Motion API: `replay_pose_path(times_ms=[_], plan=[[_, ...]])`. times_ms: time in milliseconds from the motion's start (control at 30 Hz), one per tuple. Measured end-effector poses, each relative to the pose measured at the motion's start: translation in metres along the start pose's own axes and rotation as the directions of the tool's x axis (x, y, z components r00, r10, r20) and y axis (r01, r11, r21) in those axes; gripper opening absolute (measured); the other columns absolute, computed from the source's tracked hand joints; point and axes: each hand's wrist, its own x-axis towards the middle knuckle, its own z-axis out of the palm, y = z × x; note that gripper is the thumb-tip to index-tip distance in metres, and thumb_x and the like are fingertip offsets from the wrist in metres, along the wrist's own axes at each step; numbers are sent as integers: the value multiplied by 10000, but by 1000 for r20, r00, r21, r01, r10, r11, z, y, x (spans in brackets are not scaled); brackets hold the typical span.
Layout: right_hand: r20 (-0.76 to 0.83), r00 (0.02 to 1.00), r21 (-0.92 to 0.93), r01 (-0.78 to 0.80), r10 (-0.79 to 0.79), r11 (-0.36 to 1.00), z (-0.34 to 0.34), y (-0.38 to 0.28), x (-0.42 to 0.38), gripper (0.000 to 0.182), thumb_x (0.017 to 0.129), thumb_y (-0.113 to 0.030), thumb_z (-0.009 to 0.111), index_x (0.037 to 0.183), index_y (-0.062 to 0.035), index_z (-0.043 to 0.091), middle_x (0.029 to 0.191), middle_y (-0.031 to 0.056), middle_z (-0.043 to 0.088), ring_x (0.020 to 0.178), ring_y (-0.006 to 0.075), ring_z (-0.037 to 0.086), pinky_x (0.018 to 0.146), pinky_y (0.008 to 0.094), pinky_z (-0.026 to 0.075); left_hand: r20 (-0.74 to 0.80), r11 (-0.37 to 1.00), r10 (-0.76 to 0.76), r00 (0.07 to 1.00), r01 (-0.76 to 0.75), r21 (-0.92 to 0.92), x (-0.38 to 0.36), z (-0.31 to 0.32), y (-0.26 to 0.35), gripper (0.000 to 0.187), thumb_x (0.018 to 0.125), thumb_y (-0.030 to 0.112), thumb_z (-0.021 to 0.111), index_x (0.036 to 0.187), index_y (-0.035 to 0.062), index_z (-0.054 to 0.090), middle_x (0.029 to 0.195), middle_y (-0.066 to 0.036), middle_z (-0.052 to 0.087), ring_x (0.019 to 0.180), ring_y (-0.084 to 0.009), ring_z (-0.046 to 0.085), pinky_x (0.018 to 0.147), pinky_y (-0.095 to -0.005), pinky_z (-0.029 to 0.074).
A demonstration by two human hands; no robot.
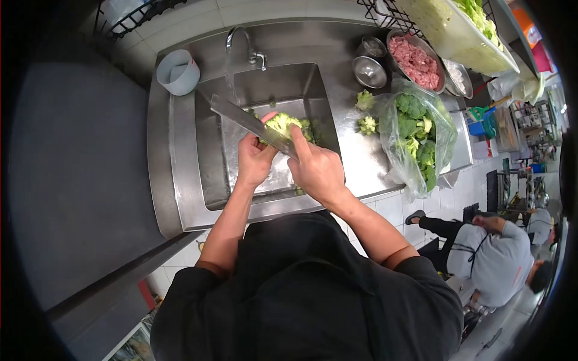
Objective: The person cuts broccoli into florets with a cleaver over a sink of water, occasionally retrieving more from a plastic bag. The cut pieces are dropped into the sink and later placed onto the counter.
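Commercial kitchen: steel sink [180, 180], bowl of minced meat [415, 61], tiled floor [463, 186].

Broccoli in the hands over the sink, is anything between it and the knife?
Nothing visible. The left hand holds the broccoli over the sink, and the knife in the right hand lies right against it.

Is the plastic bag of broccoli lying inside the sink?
No, the plastic bag of broccoli lies on the counter, right of the sink.

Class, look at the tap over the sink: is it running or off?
Running: a thin stream of water falls from the tap into the sink.
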Motion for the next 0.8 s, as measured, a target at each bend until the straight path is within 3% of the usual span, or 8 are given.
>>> replay_pose_path(times_ms=[133, 300, 400, 433, 500, 600, 667, 800], plan=[[-24, 999, -44, -30, 29, 999, 23, -17, 8, 656, 765, -125, 773, 1358, 39, 545, 733, 115, 650, 628, 294, 686, 573, 425, 554, 21, 999, 11, 1000, -10, -44, -3, -21, 3, 547, 935, -90, 656, 1458, -32, 505, 1262, -87, 669, 1113, -136, 654, 978, -273, 526], [44, 984, 105, -176, 172, 979, 43, -21, 28, 414, 836, -89, 683, 1206, -61, 500, 729, 198, 685, 659, 412, 690, 582, 514, 549, 58, 995, 22, 998, -16, -103, -9, -39, -4, 522, 946, -51, 681, 1441, -36, 515, 1300, -109, 656, 1155, -159, 646, 1015, -304, 523], [49, 959, 125, -284, 280, 951, 45, -17, 28, 401, 854, -117, 662, 1200, -68, 464, 703, 230, 674, 663, 462, 675, 598, 563, 537, 12, 923, -52, 999, 53, -381, -3, -54, -6, 481, 998, 62, 666, 1441, -9, 493, 1385, -116, 612, 1226, -183, 611, 994, -305, 520], [36, 941, 140, -338, 336, 931, 46, -12, 27, 426, 847, -134, 659, 1214, -59, 457, 703, 236, 674, 671, 467, 677, 611, 573, 541, 5, 924, -51, 999, 49, -378, -3, -61, -7, 481, 998, 62, 666, 1441, -9, 493, 1385, -116, 612, 1226, -183, 611, 994, -305, 520], [96, 939, -1, -331, 330, 943, 48, 3, 28, 435, 842, -134, 667, 1225, -25, 491, 695, 240, 678, 677, 468, 684, 626, 568, 551, 20, 884, -122, 992, 117, -452, -4, -78, -11, 484, 1011, 78, 650, 1459, 21, 476, 1442, -122, 570, 1212, -182, 610, 949, -307, 521], [126, 929, 24, -353, 347, 935, 52, 5, 23, 471, 841, -121, 660, 1274, -10, 511, 716, 241, 684, 676, 459, 687, 633, 568, 550, -11, 904, -79, 997, 67, -423, -4, -83, -12, 483, 1006, 41, 639, 1462, 54, 479, 1481, -128, 533, 1225, -185, 597, 960, -328, 510], [2, 944, 212, -322, 329, 923, 54, -15, 12, 503, 836, -96, 658, 1311, 4, 525, 738, 235, 689, 667, 442, 689, 617, 545, 551, -65, 905, -17, 998, -12, -426, -5, -73, 0, 507, 983, -24, 639, 1453, 60, 467, 1504, -141, 516, 1272, -206, 581, 1061, -357, 494], [-134, 957, 292, -209, 256, 933, 45, -56, 17, 545, 807, -70, 685, 1325, 6, 534, 698, 190, 677, 615, 385, 690, 561, 465, 555, -48, 914, 94, 994, -105, -391, -8, -52, 14, 523, 957, -92, 631, 1415, 69, 436, 1544, -194, 466, 1323, -233, 558, 1118, -386, 480]])
